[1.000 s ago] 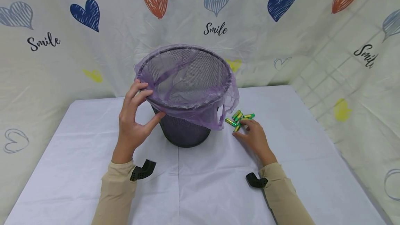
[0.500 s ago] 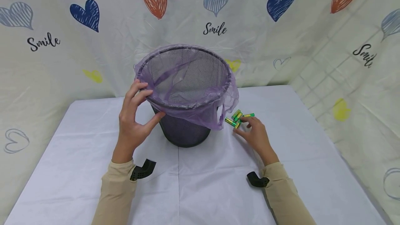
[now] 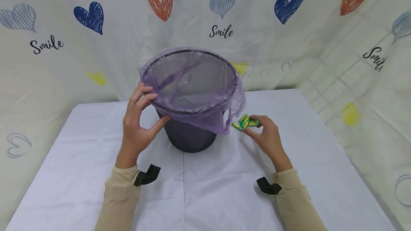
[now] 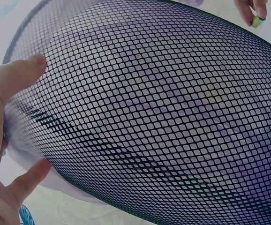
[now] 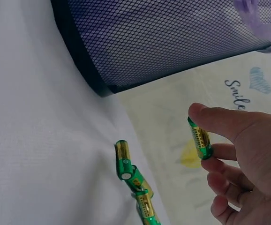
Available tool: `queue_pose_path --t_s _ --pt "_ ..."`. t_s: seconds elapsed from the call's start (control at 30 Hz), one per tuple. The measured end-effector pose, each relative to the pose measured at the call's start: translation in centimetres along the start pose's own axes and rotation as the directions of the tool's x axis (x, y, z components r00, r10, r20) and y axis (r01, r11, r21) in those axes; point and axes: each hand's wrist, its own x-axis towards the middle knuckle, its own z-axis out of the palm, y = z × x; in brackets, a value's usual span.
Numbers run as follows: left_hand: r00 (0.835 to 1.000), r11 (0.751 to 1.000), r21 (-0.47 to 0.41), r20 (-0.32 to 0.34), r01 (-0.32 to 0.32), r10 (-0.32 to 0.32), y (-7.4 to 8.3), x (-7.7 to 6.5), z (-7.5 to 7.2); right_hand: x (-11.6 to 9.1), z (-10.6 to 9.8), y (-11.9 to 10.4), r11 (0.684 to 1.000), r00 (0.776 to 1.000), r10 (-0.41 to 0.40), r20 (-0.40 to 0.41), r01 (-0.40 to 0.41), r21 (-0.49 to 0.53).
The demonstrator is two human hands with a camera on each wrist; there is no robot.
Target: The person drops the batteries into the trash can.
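A black mesh wastebasket [image 3: 191, 136] stands upright on the table. Over its rim is stretched a thin purple plastic bag [image 3: 205, 122], whose handle loop hangs at the right side. My left hand [image 3: 136, 127] holds the rim at the left, thumb outside and fingertips over the edge. To the right of the basket, my right hand [image 3: 268, 136] pinches a green and gold battery [image 5: 200, 138] between thumb and fingers, clear of the table in the right wrist view. Several more loose batteries [image 5: 144, 202] lie in a small heap beside that hand.
A white cloth covers the table [image 3: 205, 188]. Behind it hangs a pale curtain [image 3: 189, 17] printed with hearts and the word "Smile". Black wrist mounts [image 3: 147, 175] stick out from both sleeves.
My right hand has drawn slightly right and up from the heap, now with one battery between its fingertips. My left hand keeps its place on the rim.
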Motion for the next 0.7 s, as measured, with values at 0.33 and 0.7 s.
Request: queue_pose_path --t_s 0.33,0.7 --pt "1.0 1.0 0.01 0.009 -0.008 0.008 -2.6 -1.3 0.0 -0.1 -1.2 -1.7 1.0 0.997 -0.029 -0.069 0.028 -0.006" --pt "1.0 1.0 0.001 0.002 -0.01 0.01 -0.8 -0.5 0.1 0.0 -2.5 -3.0 0.994 0.981 -0.093 -0.173 0.1 0.032"
